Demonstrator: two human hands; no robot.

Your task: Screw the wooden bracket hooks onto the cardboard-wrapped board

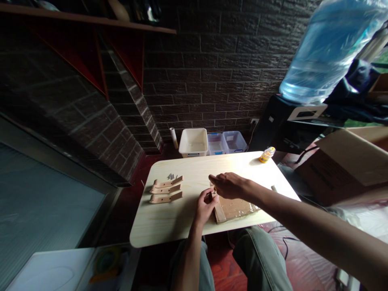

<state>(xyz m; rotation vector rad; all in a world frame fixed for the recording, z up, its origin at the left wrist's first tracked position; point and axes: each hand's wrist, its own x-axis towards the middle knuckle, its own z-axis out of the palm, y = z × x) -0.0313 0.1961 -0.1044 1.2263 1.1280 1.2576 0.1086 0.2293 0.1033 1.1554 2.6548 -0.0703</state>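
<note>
Two bare hands meet over the near part of a pale wood-grain table [194, 169], right in front of the seated person. The left hand [206, 205] has its thumb and fingers gripping the upper part of a wooden strip [221, 214], which lies along the left edge of a flat brown board [238, 207]. The right hand [228, 185] is curled closed just above, touching or nearly touching the left fingers; from where I stand I cannot tell what it grips, though something small glints beneath it. Clear film shines along the board's near edge.

Over on the left side of the table, well apart from the hands, three curved wooden pieces [166, 197] lie in a rough row, with dark holes along their sides. A little heap of screws [171, 176] sits just beyond them. At the far right corner stands a small bottle [267, 154] with yellow on it. Past the far edge, three plastic bins [193, 142] line the dark brick wall [209, 76].
</note>
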